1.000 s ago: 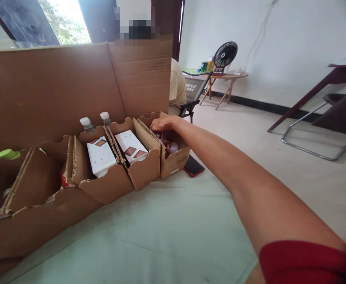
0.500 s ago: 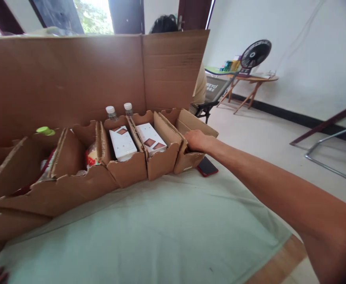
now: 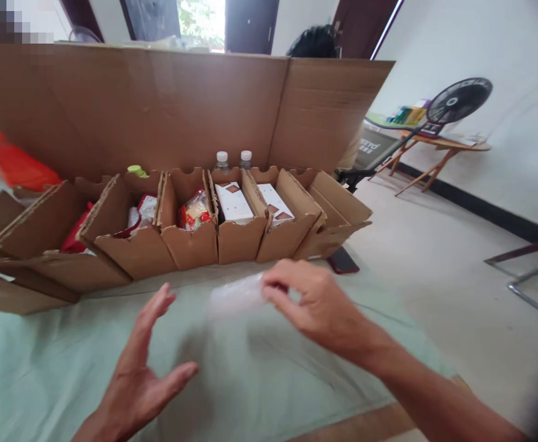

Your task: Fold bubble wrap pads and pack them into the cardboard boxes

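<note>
My right hand (image 3: 303,301) pinches one end of a clear plastic bag (image 3: 236,296), blurred by motion, above the pale green cloth (image 3: 232,380). To its left, my left hand (image 3: 142,374) is open, thumb and fingers spread apart, holding nothing. The bag hangs between the two hands and does not touch the left one. Beyond them stands a row of cardboard bins (image 3: 190,248). Two of these hold white boxes (image 3: 234,204), and another holds a red-and-clear snack packet (image 3: 196,212). The rightmost bin (image 3: 333,209) has its inner walls in view.
A tall cardboard panel (image 3: 181,110) rises behind the bins, with two white-capped bottles (image 3: 222,161) before it. A dark phone (image 3: 343,261) lies by the rightmost bin. An orange-red bottle (image 3: 18,162) leans at left. Past the panel are a person's head (image 3: 313,43) and a fan (image 3: 459,101).
My right hand has come out of the rightmost bin and drawn back over the cloth, with a clear plastic bag in it. My left hand has risen into view, open. The view has swung left.
</note>
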The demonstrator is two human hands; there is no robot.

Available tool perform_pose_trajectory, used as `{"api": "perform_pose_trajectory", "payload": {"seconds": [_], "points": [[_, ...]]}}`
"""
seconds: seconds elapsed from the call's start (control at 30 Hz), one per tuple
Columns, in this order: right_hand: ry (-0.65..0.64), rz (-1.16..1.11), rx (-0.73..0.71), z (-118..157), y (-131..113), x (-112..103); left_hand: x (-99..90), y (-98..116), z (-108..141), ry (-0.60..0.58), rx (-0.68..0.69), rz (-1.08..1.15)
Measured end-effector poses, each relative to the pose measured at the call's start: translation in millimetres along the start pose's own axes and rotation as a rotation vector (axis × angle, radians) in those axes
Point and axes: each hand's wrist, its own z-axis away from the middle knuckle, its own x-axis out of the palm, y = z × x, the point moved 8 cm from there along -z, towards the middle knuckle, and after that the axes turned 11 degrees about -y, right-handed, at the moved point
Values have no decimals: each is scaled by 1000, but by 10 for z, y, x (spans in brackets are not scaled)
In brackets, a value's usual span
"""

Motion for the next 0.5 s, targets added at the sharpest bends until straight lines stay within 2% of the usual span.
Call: {"api": "perform_pose_trajectory", "payload": {"seconds": [0.07, 0.1, 0.13, 0.17, 0.23, 0.3, 0.33, 0.4, 0.5], "points": [[-163, -117, -60, -32, -213, 507, 152, 243, -165, -25, 47, 70], [-247, -157, -78, -52, -268, 677, 236, 287, -222, -71, 59, 91], [-305, -176, -81, -80, -276, 754, 316, 282, -257, -130, 66, 106], [-320, -175, -66, -125, -231, 727, 392, 241, -271, -198, 72, 106], [-223, -116, 22, -282, 13, 401, 485, 86, -249, -290, 81, 73], [-95, 19, 142, -493, 370, -58, 469, -95, -209, -250, 75, 11], [-84, 123, 213, -610, 566, -234, 454, -163, -188, -210, 77, -23], [-282, 286, 332, -841, 946, -311, 471, -226, -145, -156, 112, -80], [-657, 338, 362, -1041, 1276, -55, 593, -209, -83, -136, 196, -131]]}}
